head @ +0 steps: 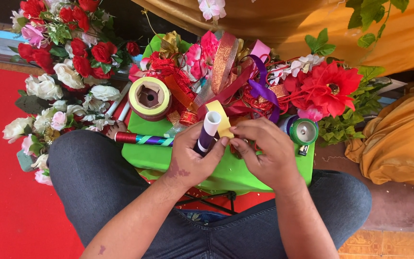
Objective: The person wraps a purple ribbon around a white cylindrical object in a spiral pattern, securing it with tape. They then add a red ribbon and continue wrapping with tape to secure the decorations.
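Across the person's lap sits a bright green table, its far half heaped with ribbons, tinsel and artificial flowers, among them a big red bloom. Roses in red and white are piled on the red floor to the left. On the tabletop's left stands a large spool of yellow-green tape, and a wrapped stick striped in red, green and purple lies crosswise near the edge.

Both hands meet over the table's middle. The left hand is closed around a rolled purple and white paper tube, whose long axis runs up and away from the body, leaning slightly right. The right hand pinches the end of a yellow ribbon strip just beside the tube, thumb and forefinger pressed together. The strip rises behind the tube's top, so the right hand works it while the left steadies the roll.
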